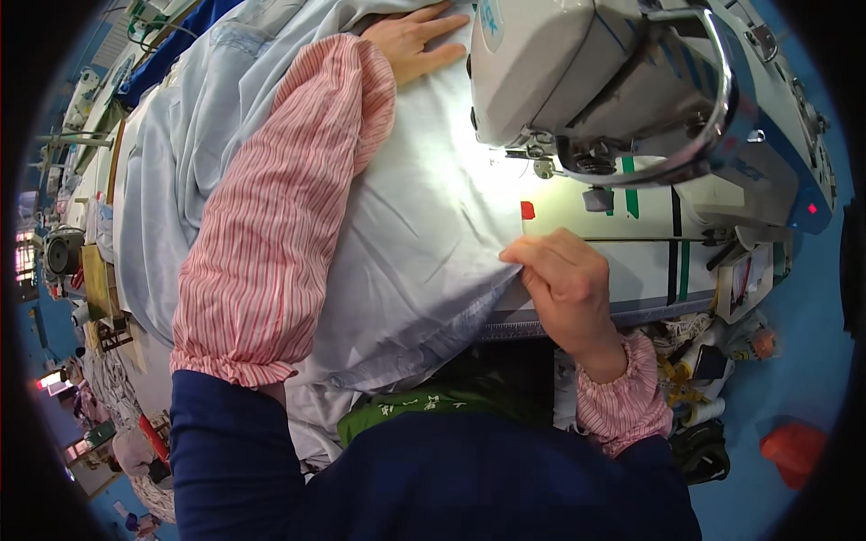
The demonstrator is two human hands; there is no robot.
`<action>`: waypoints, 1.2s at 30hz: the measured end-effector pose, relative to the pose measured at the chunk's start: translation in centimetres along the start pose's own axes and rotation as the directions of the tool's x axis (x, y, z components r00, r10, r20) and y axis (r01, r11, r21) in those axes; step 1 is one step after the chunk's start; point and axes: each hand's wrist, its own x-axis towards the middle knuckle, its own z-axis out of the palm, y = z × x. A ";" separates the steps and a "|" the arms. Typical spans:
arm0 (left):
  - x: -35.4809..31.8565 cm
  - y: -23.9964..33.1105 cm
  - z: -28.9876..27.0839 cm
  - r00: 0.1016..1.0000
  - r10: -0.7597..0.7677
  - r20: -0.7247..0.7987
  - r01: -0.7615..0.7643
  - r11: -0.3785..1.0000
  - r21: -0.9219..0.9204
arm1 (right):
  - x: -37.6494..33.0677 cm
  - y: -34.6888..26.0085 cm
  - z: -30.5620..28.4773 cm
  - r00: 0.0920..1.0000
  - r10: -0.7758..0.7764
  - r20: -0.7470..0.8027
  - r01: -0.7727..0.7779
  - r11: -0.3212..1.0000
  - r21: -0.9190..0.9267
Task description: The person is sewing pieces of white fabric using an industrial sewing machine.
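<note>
A large sheet of pale blue-grey fabric (415, 207) covers the left of the sewing table and hangs over the front edge toward my lap. At the far side my left hand (417, 41) lies flat on it, fingers spread, just left of the sewing machine head (559, 72). Near the front edge my right hand (564, 275) pinches the fabric's right edge between thumb and fingers. Beyond that hand, the needle area glows under a bright lamp, and the fabric's edge runs up beside it. Striped pink sleeve covers are on both forearms.
A curved chrome bar (726, 90) arches over the machine's right side. Red tape (528, 210) and green and black strips mark the tabletop. A ruler strip (514, 330) runs along the front edge. Thread spools (704, 413) crowd below right, with a red bag (796, 453) on the blue floor.
</note>
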 end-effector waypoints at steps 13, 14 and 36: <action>3.8 -3.6 0.1 0.995 -0.083 -0.048 0.085 0.996 0.040 | 4.3 5.3 2.7 0.987 -0.026 -0.156 0.014 0.997 -0.074; 3.8 -3.4 0.1 0.995 -0.086 -0.052 0.088 0.994 0.058 | 4.4 5.3 2.8 0.989 0.019 -0.147 -0.021 1.000 -0.010; -42.2 17.9 3.8 0.812 -0.571 -0.124 0.498 0.787 -0.363 | -15.5 -7.5 13.9 0.791 -0.537 0.293 0.611 0.672 -0.418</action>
